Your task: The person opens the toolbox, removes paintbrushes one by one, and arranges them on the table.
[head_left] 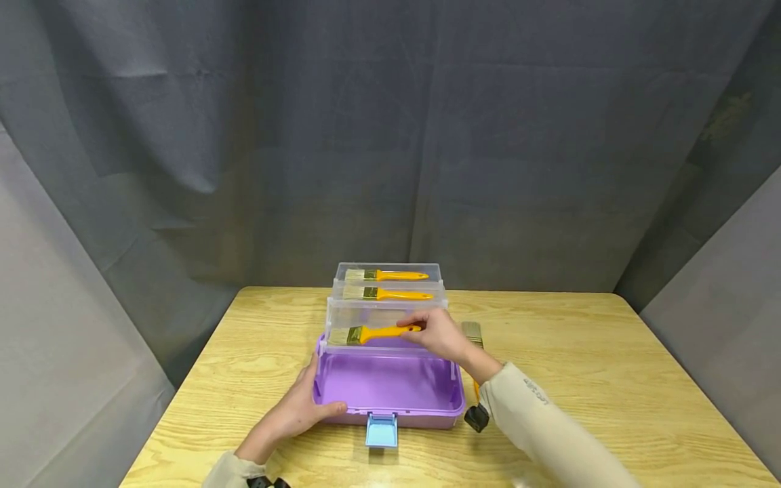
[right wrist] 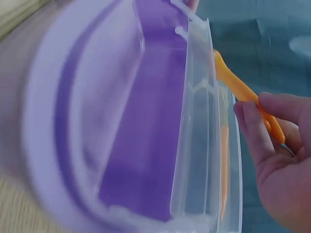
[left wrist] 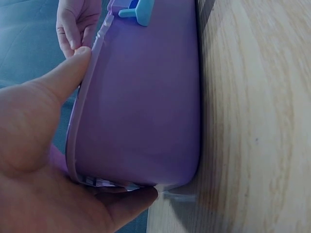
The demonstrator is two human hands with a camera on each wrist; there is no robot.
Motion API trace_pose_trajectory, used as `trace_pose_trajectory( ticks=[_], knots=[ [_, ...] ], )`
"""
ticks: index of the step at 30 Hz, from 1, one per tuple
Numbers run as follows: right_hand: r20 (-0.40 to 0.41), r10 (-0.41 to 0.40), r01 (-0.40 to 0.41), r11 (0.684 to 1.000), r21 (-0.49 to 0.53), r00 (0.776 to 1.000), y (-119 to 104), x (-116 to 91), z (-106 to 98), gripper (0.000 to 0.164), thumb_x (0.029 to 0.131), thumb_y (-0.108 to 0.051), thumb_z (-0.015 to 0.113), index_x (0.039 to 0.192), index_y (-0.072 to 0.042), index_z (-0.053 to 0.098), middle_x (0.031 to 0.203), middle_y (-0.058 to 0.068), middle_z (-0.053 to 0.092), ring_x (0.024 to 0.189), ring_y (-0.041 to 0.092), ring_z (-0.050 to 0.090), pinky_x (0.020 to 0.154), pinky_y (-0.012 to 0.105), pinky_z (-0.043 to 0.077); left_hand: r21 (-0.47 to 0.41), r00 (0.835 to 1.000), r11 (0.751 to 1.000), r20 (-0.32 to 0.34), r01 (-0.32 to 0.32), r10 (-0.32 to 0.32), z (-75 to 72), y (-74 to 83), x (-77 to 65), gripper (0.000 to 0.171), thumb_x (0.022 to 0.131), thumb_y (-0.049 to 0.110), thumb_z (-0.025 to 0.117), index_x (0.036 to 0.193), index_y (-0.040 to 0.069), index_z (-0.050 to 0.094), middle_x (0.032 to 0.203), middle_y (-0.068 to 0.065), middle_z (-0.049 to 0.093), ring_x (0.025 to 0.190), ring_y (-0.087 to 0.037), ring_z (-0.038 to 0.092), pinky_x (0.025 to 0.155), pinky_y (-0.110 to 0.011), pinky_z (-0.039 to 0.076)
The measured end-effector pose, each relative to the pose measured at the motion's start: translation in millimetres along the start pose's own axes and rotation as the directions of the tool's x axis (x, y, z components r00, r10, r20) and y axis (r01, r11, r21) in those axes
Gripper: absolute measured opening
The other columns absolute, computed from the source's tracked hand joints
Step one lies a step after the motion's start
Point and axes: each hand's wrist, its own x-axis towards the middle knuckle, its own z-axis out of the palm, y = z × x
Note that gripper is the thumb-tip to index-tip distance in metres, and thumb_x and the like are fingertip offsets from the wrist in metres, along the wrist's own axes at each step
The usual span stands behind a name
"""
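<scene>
A purple toolbox (head_left: pixel 421 412) stands open, its clear tiered trays (head_left: pixel 439 306) fanned out behind the main compartment. My right hand (head_left: pixel 441 335) pinches the handle end of a paintbrush (head_left: pixel 379 332) with an orange handle and pale bristles. That brush lies level over the lowest tray, bristles to the left. In the right wrist view, thumb and fingers close round the orange handle (right wrist: pixel 243 90). My left hand (head_left: pixel 299 404) grips the box's left front corner, the thumb on the rim and the fingers along the side in the left wrist view.
Similar paintbrushes lie in the top tray (head_left: pixel 403 276) and the middle tray (head_left: pixel 405 295). Another paintbrush (head_left: pixel 472 332) is on the wooden table (head_left: pixel 579 379) right of the box, partly behind my right forearm. A light blue latch (head_left: pixel 382 432) hangs at the front. Grey curtain (head_left: pixel 366 135) backs the table.
</scene>
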Motion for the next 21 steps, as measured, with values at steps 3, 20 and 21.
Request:
trace_pose_trajectory(
  ticks=[3, 20, 21],
  knots=[
    [0.0, -0.015, 0.015, 1.0, -0.001, 1.0, -4.5, 2.2, 5.0, 0.021, 0.081, -0.004, 0.072, 0.102, -0.002, 0.073, 0.095, 0.009, 0.071, 0.078, 0.013, 0.063, 0.067, 0.023, 0.054, -0.002, 1.0, 1.0, 0.006, -0.007, 0.007, 0.0, -1.4, 0.6, 0.119, 0.073, 0.032, 0.082, 0.152, 0.012, -0.004, 0.151, -0.028, 0.015, 0.133, -0.046, 0.025, 0.106, -0.061, 0.022],
    [-0.035, 0.077, -0.074, 0.995, 0.072, 0.996, -3.7, -7.4, -11.8, 0.029, 0.081, -0.012, 0.075, 0.109, -0.005, 0.072, 0.108, 0.008, 0.069, 0.101, 0.022, 0.063, 0.074, 0.026, 0.054, 0.02, 0.999, 0.999, 0.003, 0.04, -0.04, -0.9, 2.4, -0.3, 0.12, 0.071, 0.036, 0.082, 0.152, 0.008, -0.003, 0.151, -0.03, 0.013, 0.131, -0.049, 0.028, 0.105, -0.061, 0.023],
    [-0.035, 0.086, -0.082, 0.993, 0.082, 0.996, -2.5, -9.3, -14.7, 0.03, 0.081, -0.013, 0.075, 0.109, -0.005, 0.071, 0.109, 0.008, 0.069, 0.101, 0.021, 0.063, 0.074, 0.025, 0.054, 0.02, 0.999, 0.999, 0.005, 0.041, -0.042, -0.8, 2.5, -0.7, 0.121, 0.071, 0.037, 0.082, 0.152, 0.008, -0.003, 0.151, -0.03, 0.012, 0.131, -0.049, 0.028, 0.105, -0.061, 0.023]
  ],
)
